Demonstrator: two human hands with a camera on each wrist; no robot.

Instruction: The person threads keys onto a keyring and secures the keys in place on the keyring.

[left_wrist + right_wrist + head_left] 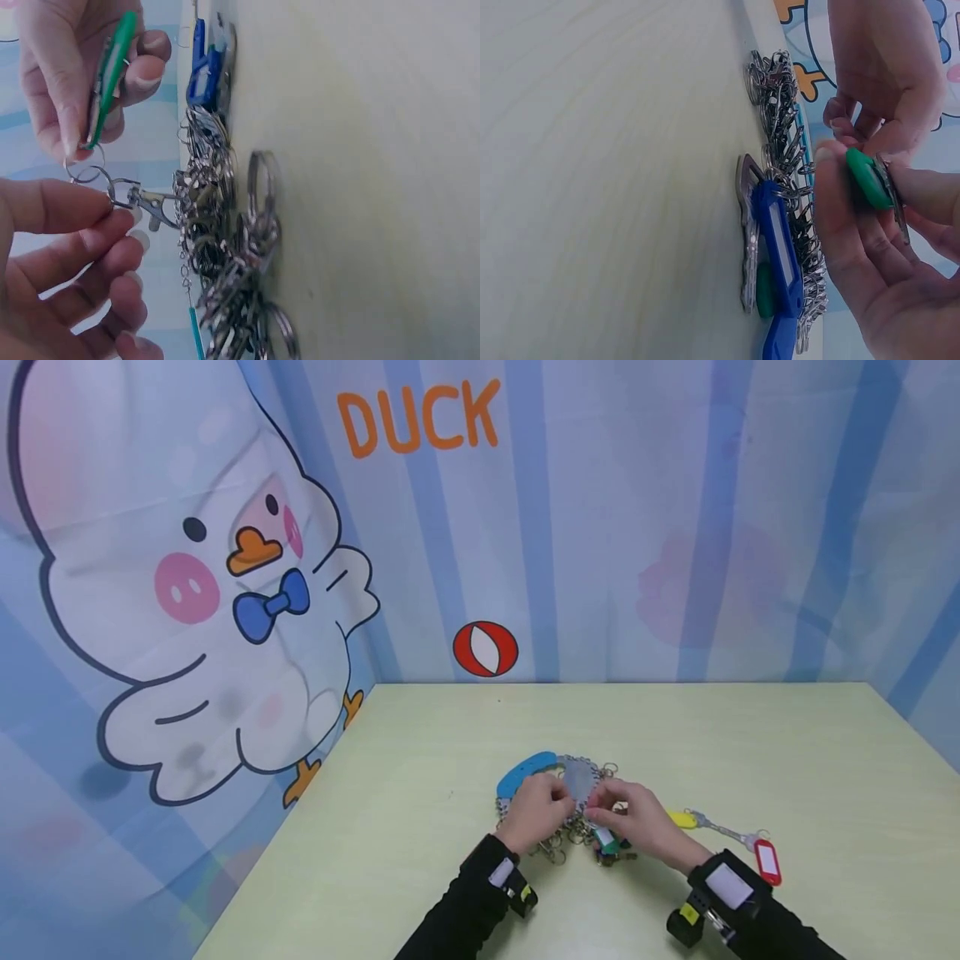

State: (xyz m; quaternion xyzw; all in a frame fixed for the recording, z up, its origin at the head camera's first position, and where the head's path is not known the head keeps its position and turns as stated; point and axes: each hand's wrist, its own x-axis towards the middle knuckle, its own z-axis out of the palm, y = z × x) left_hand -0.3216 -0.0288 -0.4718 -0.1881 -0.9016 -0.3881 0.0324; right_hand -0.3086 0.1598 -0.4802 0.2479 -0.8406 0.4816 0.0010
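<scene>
My left hand [536, 810] pinches a small metal ring [122, 196] joined to a swivel clasp [154, 206] above a pile of metal clips and rings [206, 195]. Close beside it, my right hand [633, 814] holds a green key tag [112, 82] together with a metal key [896, 199]. A split ring [94, 174] on that tag meets the ring at my left fingertips. Beneath the hands, the pile runs around a blue curved piece [525, 770] and a grey piece [580, 779]. A blue key tag [778, 240] with a key [748, 247] lies at its near right.
To the right of my right hand, a yellow tag [682, 819] and a red tag [767, 862] lie with keys [723, 831] between them on the pale table [420, 735]. Behind the table hangs a blue striped backdrop [615, 527] with a duck print.
</scene>
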